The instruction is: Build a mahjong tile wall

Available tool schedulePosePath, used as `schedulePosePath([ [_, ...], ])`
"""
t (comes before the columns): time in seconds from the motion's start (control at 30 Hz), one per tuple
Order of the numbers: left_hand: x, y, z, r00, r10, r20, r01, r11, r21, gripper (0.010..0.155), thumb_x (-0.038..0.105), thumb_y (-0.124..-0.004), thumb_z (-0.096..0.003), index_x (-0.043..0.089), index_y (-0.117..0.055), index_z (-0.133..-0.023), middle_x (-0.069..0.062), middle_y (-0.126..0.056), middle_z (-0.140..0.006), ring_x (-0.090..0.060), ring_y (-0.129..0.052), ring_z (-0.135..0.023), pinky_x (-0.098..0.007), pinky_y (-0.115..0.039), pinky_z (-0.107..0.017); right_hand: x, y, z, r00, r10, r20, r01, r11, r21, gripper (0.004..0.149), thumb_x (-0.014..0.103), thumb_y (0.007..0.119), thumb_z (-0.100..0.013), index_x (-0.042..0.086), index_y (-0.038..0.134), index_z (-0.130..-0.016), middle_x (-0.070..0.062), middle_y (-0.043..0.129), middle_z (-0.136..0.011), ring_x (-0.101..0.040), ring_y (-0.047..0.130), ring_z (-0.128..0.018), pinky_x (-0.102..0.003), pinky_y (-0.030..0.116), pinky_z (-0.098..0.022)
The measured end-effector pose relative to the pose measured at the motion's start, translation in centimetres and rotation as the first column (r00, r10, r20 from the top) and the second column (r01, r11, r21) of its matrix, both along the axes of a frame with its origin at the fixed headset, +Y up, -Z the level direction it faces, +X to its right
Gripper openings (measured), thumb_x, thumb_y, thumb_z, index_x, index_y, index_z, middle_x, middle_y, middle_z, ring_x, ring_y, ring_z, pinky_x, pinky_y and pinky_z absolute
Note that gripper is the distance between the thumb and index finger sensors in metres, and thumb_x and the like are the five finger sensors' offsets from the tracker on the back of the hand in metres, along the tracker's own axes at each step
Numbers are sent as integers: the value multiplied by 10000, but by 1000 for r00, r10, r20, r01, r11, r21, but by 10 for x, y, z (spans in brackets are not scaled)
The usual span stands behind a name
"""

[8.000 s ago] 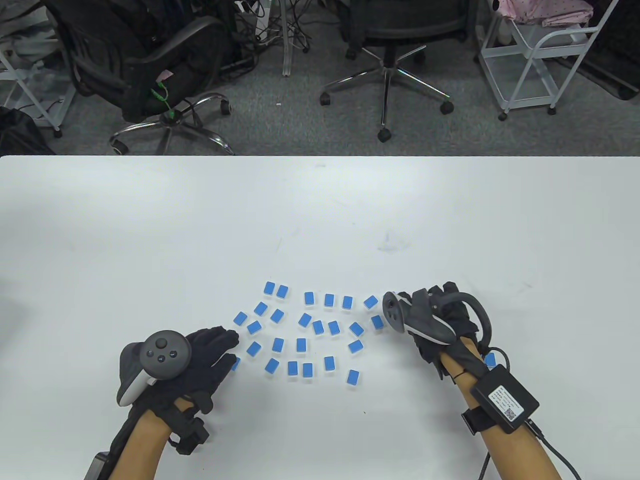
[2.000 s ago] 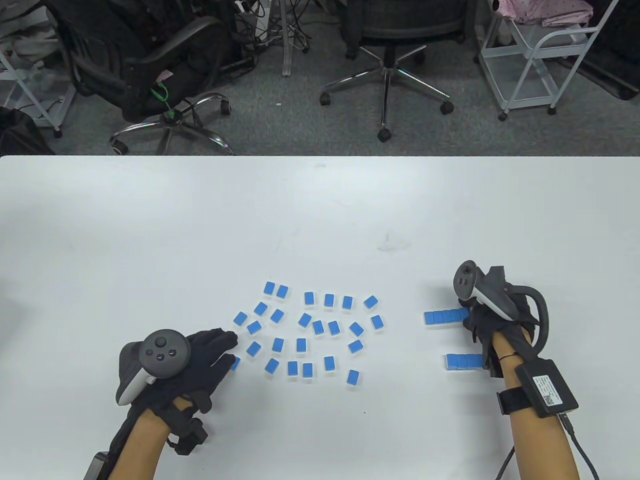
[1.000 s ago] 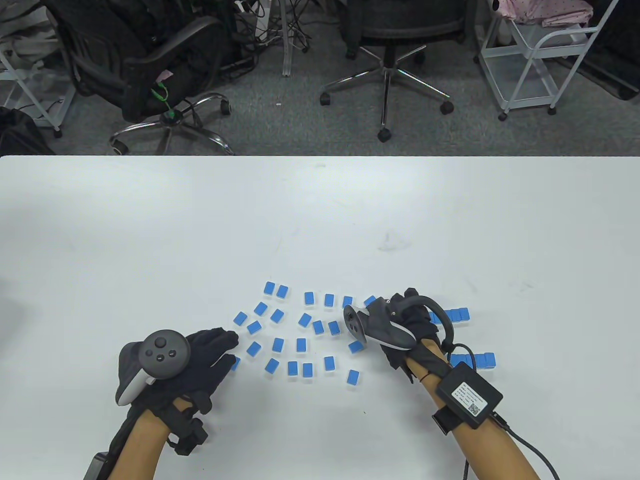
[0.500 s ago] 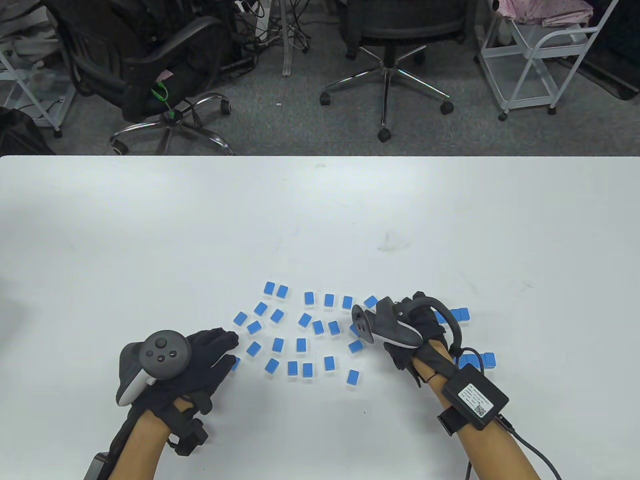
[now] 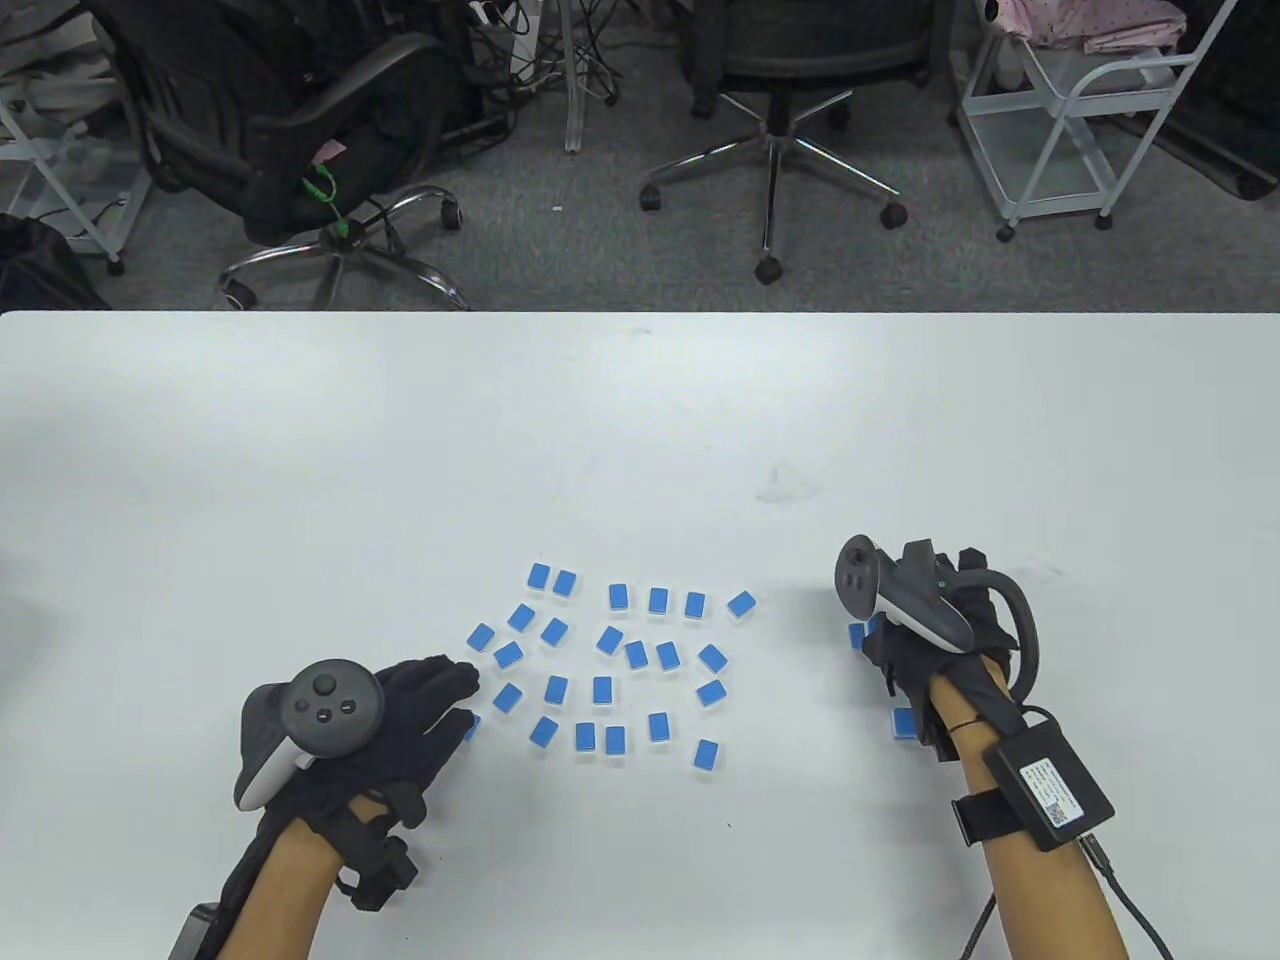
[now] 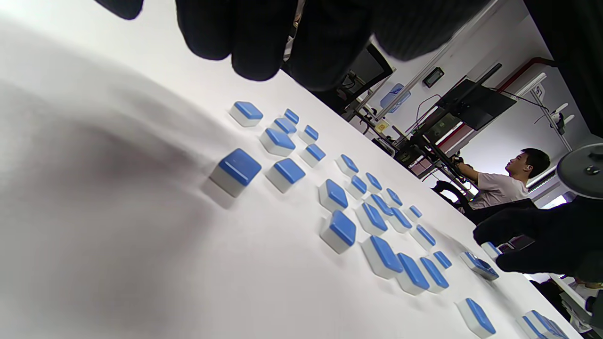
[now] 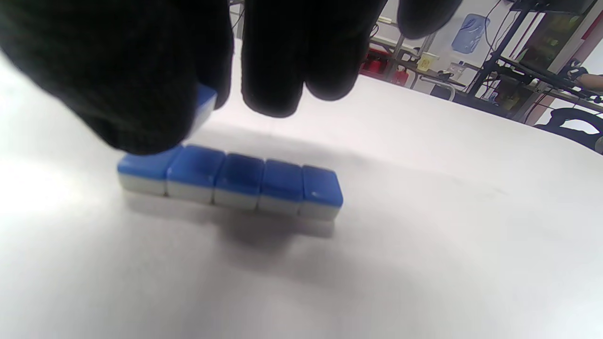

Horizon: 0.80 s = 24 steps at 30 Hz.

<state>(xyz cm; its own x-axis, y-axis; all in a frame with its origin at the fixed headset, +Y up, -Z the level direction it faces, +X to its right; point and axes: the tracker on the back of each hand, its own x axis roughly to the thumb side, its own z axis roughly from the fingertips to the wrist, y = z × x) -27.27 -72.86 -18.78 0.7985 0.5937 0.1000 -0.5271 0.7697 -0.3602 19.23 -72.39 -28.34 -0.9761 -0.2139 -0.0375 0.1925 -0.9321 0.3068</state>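
Note:
Several loose blue-backed mahjong tiles [image 5: 610, 640] lie scattered face down on the white table [image 5: 640, 430]; the left wrist view shows them too [image 6: 337, 228]. Two short tile rows lie at the right, mostly hidden under my right hand [image 5: 900, 650]: the far row [image 5: 858, 635] and the near row [image 5: 903, 722]. In the right wrist view, thumb and fingers pinch one tile [image 7: 203, 107] just above the left end of a row of several tiles [image 7: 235, 181]. My left hand [image 5: 440, 700] rests flat beside the scatter's left edge, fingers straight and holding nothing.
Office chairs [image 5: 300, 130] and a white wire rack [image 5: 1080, 110] stand on the floor beyond the table's far edge. A seated person [image 6: 509, 183] appears far off in the left wrist view. Bare table surface stretches behind the tiles.
My right hand reached left into the loose tiles, took the one at their right edge, and came back over the two rows. The left hand has not moved.

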Motion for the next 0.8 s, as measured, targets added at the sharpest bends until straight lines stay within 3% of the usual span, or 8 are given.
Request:
schedulePosePath([
  [0.8, -1, 0, 0, 1000, -1, -1, 1, 1000, -2, 608, 518, -630, -527, 273, -621, -1084, -65, -546, -1174, -383, -466, -1095, -651, -362, -782, -10, -5, 0, 999, 28, -30, -28, 1000, 1, 563, 445, 936, -296, 397, 758, -828, 23, 801, -957, -297, 706, -980, -660, 405, -792],
])
